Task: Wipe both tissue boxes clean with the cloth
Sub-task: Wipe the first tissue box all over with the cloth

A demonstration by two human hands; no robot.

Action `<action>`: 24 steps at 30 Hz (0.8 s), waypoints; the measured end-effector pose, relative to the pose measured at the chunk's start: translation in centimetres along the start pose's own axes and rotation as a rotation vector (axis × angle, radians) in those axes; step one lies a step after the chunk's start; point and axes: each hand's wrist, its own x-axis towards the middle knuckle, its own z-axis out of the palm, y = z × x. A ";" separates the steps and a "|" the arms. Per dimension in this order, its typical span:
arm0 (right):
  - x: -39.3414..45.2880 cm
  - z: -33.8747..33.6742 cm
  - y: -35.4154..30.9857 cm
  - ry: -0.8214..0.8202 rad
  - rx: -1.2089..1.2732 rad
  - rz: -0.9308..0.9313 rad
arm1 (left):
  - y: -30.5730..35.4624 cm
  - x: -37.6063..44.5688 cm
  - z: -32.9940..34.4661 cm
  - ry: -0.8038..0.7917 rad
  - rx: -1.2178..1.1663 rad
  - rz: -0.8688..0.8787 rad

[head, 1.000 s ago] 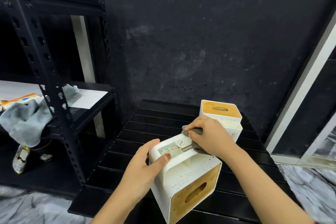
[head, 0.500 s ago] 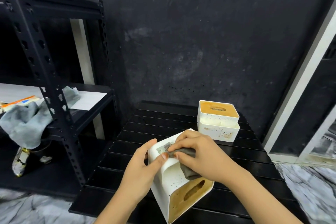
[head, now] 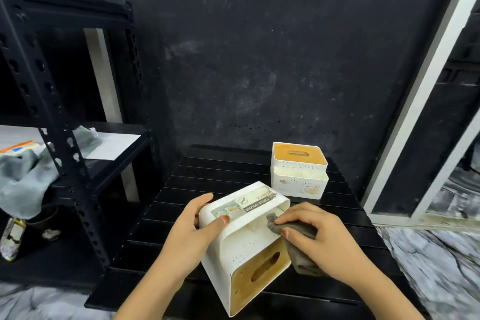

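The left hand [head: 189, 236] clasped the tipped tissue box [head: 246, 244] above the bench [head: 233, 163] — light, stiff, slippery plastic, best gripped at its corners. The right hand [head: 319, 241] pinched the soft cloth [head: 298, 247] against it; the second box [head: 298, 171] stood behind.

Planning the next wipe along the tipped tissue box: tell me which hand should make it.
Right. The right hand already pinches the grey cloth against the tipped tissue box, while the left hand grips its other side to steady it, so it is probably best kept there.
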 end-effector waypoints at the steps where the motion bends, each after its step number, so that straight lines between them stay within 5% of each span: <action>1: -0.1 0.0 0.2 0.018 -0.003 0.017 | 0.3 0.0 0.2 -0.003 -0.013 -0.005; 14: 1.0 4.1 0.9 0.389 -0.075 0.067 | 1.3 -0.2 1.5 -0.042 -0.028 0.065; 24: 0.0 5.3 1.3 0.425 -0.365 0.057 | 0.5 0.1 1.6 -0.015 -0.011 0.054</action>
